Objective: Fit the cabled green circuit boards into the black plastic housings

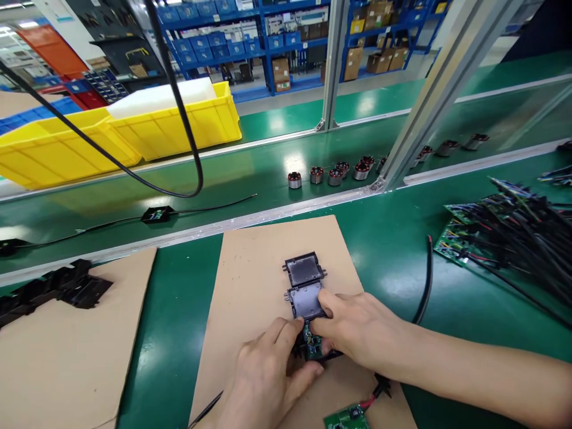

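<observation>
My left hand [263, 375] and my right hand [357, 330] meet over a brown cardboard sheet [250, 280]. Together they grip a small green circuit board [313, 344] that sits in a black plastic housing. My right thumb presses on the nearer of two open black housing halves [306, 301]. The other half [304, 269] lies just beyond it, untouched. A second green board [347, 418] with red and black wires lies at the sheet's near edge.
A heap of wired green boards [500, 229] lies at the right. Black plastic parts [58, 289] sit on another cardboard sheet at the left. Small copper-wound motors [335, 174] stand on the green conveyor belt. Yellow bins [134, 128] stand behind.
</observation>
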`<act>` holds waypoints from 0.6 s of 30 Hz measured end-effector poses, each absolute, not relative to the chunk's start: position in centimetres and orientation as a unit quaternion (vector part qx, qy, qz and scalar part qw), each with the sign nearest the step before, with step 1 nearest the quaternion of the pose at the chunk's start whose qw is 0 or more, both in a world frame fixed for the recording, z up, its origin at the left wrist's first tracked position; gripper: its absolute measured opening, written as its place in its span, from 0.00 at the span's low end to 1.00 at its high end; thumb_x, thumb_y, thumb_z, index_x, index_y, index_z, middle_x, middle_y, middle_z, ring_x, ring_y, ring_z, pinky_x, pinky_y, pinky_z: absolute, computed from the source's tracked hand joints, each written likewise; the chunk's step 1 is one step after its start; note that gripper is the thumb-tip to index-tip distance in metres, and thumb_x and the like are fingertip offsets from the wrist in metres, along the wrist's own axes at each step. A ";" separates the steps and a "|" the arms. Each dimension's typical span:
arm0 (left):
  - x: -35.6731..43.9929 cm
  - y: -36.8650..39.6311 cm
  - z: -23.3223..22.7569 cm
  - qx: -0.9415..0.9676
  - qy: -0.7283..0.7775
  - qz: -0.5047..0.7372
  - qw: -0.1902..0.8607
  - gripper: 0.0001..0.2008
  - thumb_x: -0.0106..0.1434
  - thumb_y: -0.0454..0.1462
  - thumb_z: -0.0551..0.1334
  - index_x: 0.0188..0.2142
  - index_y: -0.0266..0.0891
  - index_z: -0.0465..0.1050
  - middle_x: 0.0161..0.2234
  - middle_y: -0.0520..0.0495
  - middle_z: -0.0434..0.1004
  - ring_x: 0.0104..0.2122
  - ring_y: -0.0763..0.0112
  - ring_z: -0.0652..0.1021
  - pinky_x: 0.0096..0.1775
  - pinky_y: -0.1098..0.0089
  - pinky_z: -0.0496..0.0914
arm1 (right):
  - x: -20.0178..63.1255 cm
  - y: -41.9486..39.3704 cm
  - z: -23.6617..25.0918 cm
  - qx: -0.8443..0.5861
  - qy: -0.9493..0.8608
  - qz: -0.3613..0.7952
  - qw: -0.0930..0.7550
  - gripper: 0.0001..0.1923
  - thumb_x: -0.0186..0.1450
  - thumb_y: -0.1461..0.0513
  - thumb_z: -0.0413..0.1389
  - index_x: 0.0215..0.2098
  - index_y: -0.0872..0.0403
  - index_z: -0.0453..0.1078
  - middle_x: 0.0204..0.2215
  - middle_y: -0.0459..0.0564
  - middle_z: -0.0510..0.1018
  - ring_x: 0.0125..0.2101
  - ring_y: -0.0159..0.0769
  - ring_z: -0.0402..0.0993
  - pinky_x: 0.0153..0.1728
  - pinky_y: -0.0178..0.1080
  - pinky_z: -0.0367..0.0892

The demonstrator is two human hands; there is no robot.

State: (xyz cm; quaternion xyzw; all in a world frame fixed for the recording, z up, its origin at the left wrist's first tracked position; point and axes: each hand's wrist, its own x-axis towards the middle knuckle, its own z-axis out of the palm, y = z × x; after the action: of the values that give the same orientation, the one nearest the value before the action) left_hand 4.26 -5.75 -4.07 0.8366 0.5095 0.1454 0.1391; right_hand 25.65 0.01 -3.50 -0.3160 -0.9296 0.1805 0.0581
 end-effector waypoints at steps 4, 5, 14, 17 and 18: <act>3.7 -5.7 -3.5 0.833 0.503 0.137 0.185 0.23 0.62 0.42 0.65 0.54 0.40 0.62 0.41 0.45 0.77 0.33 0.62 0.82 0.29 0.67 0.77 | 25.6 0.1 -2.9 -0.314 -0.925 0.209 0.047 0.07 0.68 0.63 0.53 0.32 0.51 0.70 0.34 0.45 0.64 0.24 0.29 0.58 0.22 0.37 0.40; 3.4 -5.7 -3.4 0.833 0.498 0.134 0.199 0.24 0.63 0.40 0.64 0.56 0.40 0.61 0.43 0.44 0.76 0.35 0.62 0.82 0.32 0.67 0.78 | 25.6 0.1 -2.7 -0.315 -0.924 0.211 0.043 0.07 0.68 0.64 0.53 0.32 0.51 0.70 0.34 0.45 0.63 0.23 0.29 0.57 0.22 0.37 0.40; 2.4 -6.3 -3.7 0.890 0.436 0.132 -0.015 0.12 0.69 0.28 0.51 0.47 0.38 0.67 0.28 0.50 0.74 0.24 0.69 0.77 0.26 0.71 0.73 | 25.5 0.1 -3.7 -0.318 -0.924 0.200 0.071 0.06 0.65 0.65 0.55 0.30 0.53 0.67 0.33 0.45 0.61 0.26 0.31 0.57 0.22 0.37 0.38; 3.8 -6.1 -3.3 0.872 0.464 0.155 -0.008 0.11 0.69 0.28 0.49 0.44 0.39 0.68 0.29 0.50 0.74 0.24 0.71 0.77 0.26 0.73 0.72 | 25.4 0.1 -3.9 -0.320 -0.925 0.189 0.077 0.05 0.66 0.64 0.54 0.31 0.53 0.68 0.33 0.45 0.61 0.28 0.32 0.59 0.22 0.38 0.39; 4.1 -6.1 -3.2 0.864 0.477 0.161 0.002 0.11 0.70 0.29 0.49 0.43 0.39 0.68 0.29 0.49 0.75 0.24 0.72 0.77 0.26 0.74 0.72 | 25.3 0.1 -3.9 -0.321 -0.925 0.187 0.079 0.05 0.66 0.64 0.54 0.31 0.53 0.68 0.33 0.45 0.61 0.28 0.32 0.59 0.22 0.38 0.39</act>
State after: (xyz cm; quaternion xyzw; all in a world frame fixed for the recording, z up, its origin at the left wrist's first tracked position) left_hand 4.11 -6.12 -3.21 0.8642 0.4768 0.1605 0.0021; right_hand 25.35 0.09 -3.90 -0.3208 -0.9252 0.1870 0.0788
